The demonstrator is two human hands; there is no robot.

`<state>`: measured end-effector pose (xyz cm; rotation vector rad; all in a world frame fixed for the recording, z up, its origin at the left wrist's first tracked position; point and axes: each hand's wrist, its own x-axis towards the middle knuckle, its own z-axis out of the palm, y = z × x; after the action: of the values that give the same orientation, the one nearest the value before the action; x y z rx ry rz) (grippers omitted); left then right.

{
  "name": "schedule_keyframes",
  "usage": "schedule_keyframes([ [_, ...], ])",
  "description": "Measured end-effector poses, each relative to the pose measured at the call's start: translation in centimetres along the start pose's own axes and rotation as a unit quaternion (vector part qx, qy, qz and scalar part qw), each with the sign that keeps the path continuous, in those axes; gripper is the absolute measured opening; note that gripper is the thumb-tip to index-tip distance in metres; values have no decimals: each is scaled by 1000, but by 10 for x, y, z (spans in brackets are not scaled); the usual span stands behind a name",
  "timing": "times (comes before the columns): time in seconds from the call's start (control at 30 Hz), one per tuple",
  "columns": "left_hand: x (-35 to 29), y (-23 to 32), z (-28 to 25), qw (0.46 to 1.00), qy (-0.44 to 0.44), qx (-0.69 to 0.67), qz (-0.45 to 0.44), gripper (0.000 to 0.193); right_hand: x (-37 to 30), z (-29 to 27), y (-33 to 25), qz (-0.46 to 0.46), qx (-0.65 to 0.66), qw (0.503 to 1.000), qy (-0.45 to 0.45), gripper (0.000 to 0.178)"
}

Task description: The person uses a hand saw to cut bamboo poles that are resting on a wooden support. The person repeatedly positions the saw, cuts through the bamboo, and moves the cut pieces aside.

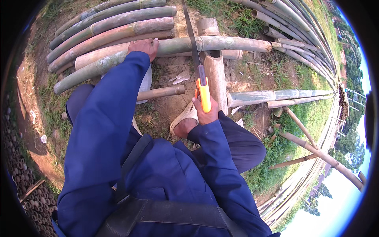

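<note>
A long bamboo pole (233, 43) lies crosswise in front of me, resting over an upright bamboo post (215, 81). My right hand (206, 111) is closed round the orange handle of a hand saw (205, 94). The dark saw blade points away from me and crosses the pole just left of the post. My left hand (144, 48) lies over the pole to the left of the blade, its fingers wrapped on top and pressing it. Whether the teeth have cut into the bamboo I cannot tell.
Several bamboo poles (118, 25) lie side by side at the far left. More long poles (292, 17) are stacked at the far right. A short bamboo piece (162, 93) lies near my sandalled foot (184, 123). Cut bamboo ends (33, 193) are piled at the lower left.
</note>
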<state>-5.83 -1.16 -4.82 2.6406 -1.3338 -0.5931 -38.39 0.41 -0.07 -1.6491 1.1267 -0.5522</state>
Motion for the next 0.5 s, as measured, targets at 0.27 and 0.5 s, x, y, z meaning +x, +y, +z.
schedule_keyframes([
  [0.27, 9, -15, 11, 1000, 11, -5, -12, 57, -115, -31, -14, 80, -44, 996, -1, 28],
  [0.5, 2, -10, 8, 1000, 21, 6, -7, 57, -13, -4, 3, 19, -9, 1000, 12, 22],
])
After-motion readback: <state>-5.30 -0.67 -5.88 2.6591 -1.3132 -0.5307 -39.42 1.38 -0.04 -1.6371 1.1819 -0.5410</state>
